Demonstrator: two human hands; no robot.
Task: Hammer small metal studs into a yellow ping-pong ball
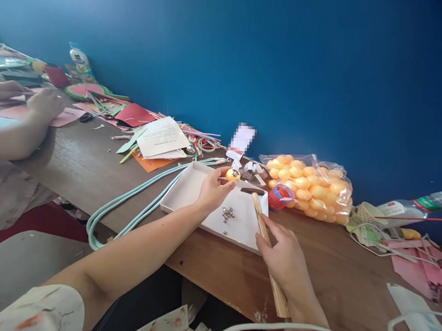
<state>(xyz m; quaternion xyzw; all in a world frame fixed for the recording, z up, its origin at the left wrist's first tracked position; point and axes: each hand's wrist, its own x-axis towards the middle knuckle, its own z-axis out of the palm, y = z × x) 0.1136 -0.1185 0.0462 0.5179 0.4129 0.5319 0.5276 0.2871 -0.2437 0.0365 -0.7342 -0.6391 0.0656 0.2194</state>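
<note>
My left hand (215, 188) pinches a small yellow-orange ball (233, 174) between thumb and fingers, over a shallow white box (176, 193). A dark and silvery piece shows on the ball's top; its kind is too small to tell. In my right hand (281, 246) is a hammer (263, 221), gripped partway along its wooden handle. The hammer's dark head hangs above the box's right side, apart from the ball. Several small shiny metal pieces (227, 213) lie together on the box floor.
Behind the box is a clear bag of orange balls (308, 184), beside a red roll (280, 196). A light blue cord (131, 205) loops at left. Papers (161, 137) and coloured sticks lie farther back. Another person's arm (20, 137) rests at far left. A white cable (290, 326) crosses in front.
</note>
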